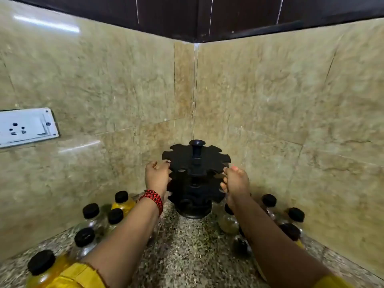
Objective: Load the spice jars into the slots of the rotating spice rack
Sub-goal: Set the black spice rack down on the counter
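Observation:
A black rotating spice rack (195, 161) stands in the corner of the speckled granite counter (187, 246), with no jar visible in its notched slots. My left hand (156, 176) grips its left side and my right hand (235, 180) grips its right side. Clear spice jars with black caps stand on both sides. On the left are a yellow-filled jar (122, 201), a jar (92, 215) behind it and a large yellow jar (44, 267) near the front. On the right, one jar (228, 221) stands beside my forearm and others (295, 217) stand near the wall.
Glossy beige stone walls close the corner behind the rack. A white socket and switch plate (27, 127) is on the left wall. Dark cabinets (207, 15) hang overhead. The jars leave a strip of counter between my forearms.

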